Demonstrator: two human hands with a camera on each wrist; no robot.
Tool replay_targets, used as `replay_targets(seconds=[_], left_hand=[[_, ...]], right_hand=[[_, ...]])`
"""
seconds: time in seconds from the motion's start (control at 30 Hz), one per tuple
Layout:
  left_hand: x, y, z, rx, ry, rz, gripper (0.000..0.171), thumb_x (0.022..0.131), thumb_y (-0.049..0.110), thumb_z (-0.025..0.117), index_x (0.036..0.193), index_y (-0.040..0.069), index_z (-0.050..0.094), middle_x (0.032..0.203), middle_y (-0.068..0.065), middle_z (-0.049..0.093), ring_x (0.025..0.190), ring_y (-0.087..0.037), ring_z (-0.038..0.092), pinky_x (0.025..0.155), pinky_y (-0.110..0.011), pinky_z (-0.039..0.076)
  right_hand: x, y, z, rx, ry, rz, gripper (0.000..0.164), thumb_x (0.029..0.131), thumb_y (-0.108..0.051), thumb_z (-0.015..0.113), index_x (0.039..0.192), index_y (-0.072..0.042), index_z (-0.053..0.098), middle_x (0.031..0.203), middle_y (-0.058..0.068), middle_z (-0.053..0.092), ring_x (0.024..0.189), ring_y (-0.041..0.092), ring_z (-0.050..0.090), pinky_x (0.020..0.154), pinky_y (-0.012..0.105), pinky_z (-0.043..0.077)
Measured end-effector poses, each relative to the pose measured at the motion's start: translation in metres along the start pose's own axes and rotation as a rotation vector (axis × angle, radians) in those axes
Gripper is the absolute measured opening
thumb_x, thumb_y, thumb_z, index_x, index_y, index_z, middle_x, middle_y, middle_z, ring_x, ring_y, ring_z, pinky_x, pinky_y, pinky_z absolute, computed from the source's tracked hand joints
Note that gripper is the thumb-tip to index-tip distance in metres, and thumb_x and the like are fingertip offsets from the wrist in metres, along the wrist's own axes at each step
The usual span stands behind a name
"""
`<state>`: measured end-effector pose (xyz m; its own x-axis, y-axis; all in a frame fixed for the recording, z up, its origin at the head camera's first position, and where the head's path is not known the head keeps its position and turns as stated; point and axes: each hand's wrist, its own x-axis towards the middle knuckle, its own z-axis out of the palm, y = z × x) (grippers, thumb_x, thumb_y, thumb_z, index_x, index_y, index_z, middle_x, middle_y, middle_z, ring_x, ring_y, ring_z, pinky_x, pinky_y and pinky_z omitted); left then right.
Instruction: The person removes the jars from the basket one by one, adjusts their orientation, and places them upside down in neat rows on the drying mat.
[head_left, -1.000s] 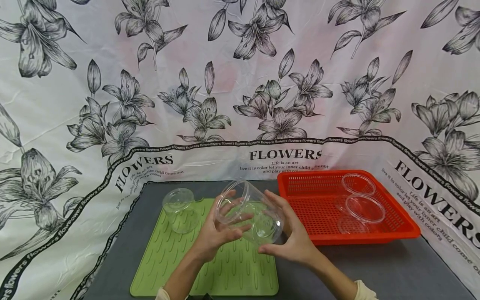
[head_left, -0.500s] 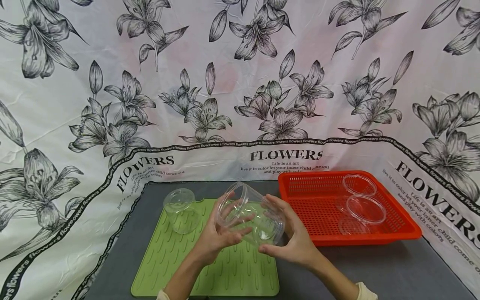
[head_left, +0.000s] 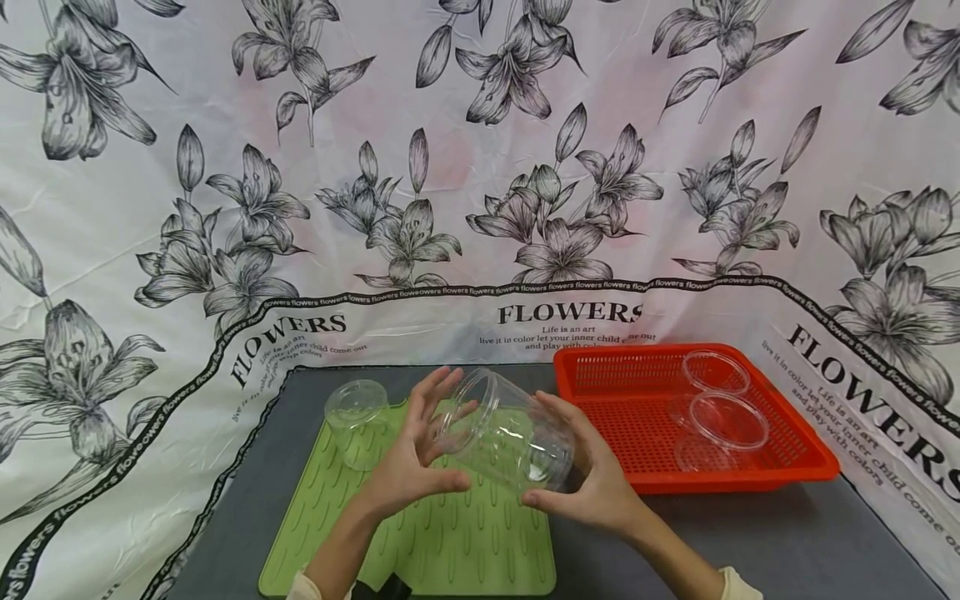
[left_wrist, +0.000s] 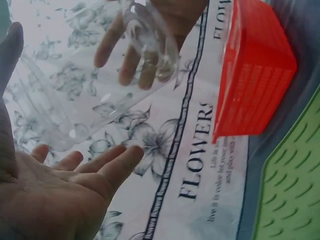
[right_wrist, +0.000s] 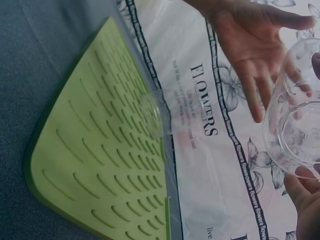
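Right hand [head_left: 596,479] grips clear cylindrical plastic cup [head_left: 510,437], tilted, mouth left, above green ridged mat's [head_left: 457,542] right side. Versus earlier: left hand [head_left: 407,460] shifted left, fingers spread wide; rim contact unclear.

The left hand [left_wrist: 60,190] lies palm up with its fingers spread, beside a tilted, clear plastic cylindrical cup [left_wrist: 92,92]; contact between them cannot be told. To the right, the right hand [left_wrist: 182,20] grips the cup near its base. A red plastic basket [left_wrist: 250,75] rests on the grey table [left_wrist: 287,112], with a green ridged mat [left_wrist: 290,170] to its left. On the far side hangs a white cloth [left_wrist: 200,215] printed with black flowers and lettering.
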<state>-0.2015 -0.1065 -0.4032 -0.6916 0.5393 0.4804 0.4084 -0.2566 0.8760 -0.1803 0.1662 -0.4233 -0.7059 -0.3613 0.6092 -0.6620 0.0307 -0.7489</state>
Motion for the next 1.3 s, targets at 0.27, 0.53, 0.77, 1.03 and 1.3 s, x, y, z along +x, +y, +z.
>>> replay_targets(seconds=[0.27,0.53,0.77,1.03,1.3], left_hand=[[0.012,0.025,-0.008,0.375,-0.035,-0.006,0.123,0.072,0.035,0.094,0.164,0.026,0.014,0.173,0.006,0.01,0.158,-0.034,0.021,0.12,-0.066,0.028],[0.026,0.046,-0.004,0.701,-0.116,-0.115,0.129,0.06,0.042,0.099,0.16,0.045,0.017,0.171,0.016,0.012,0.159,-0.023,0.018,0.12,-0.063,0.031],[0.029,0.051,0.001,0.965,-0.16,-0.206,0.127,0.055,0.065,0.092,0.16,0.041,0.025,0.166,0.014,0.031,0.158,-0.02,0.021,0.121,-0.057,0.033],[0.032,0.049,0.008,1.185,-0.237,-0.233,0.127,0.053,0.072,0.089,0.157,0.021,0.039,0.16,0.006,0.045,0.155,-0.026,0.03,0.122,-0.053,0.034],[0.03,0.043,0.013,1.249,-0.311,-0.283,0.123,0.053,0.073,0.088,0.153,0.016,0.046,0.153,0.001,0.054,0.151,-0.03,0.038,0.123,-0.049,0.034]], right_hand=[[-0.002,-0.001,-0.001,-0.023,-0.049,0.074,0.104,0.072,-0.002,0.09,0.158,-0.012,0.033,0.159,0.018,0.039,0.144,0.013,0.045,0.113,0.022,0.043],[-0.002,0.003,-0.003,-0.137,-0.092,0.052,0.103,0.07,-0.014,0.094,0.156,-0.011,0.037,0.149,0.008,0.048,0.132,0.014,0.051,0.104,0.032,0.052],[0.0,-0.002,-0.006,-0.294,-0.136,0.061,0.104,0.07,-0.031,0.095,0.156,-0.017,0.039,0.146,0.002,0.053,0.127,0.015,0.055,0.102,0.038,0.052],[0.004,-0.009,-0.01,-0.414,-0.213,0.096,0.103,0.069,-0.038,0.094,0.156,-0.024,0.04,0.144,-0.004,0.053,0.124,0.014,0.057,0.103,0.042,0.052],[0.007,-0.013,-0.011,-0.476,-0.246,0.106,0.101,0.07,-0.047,0.092,0.155,-0.029,0.04,0.139,-0.012,0.053,0.12,0.013,0.058,0.097,0.042,0.055]])
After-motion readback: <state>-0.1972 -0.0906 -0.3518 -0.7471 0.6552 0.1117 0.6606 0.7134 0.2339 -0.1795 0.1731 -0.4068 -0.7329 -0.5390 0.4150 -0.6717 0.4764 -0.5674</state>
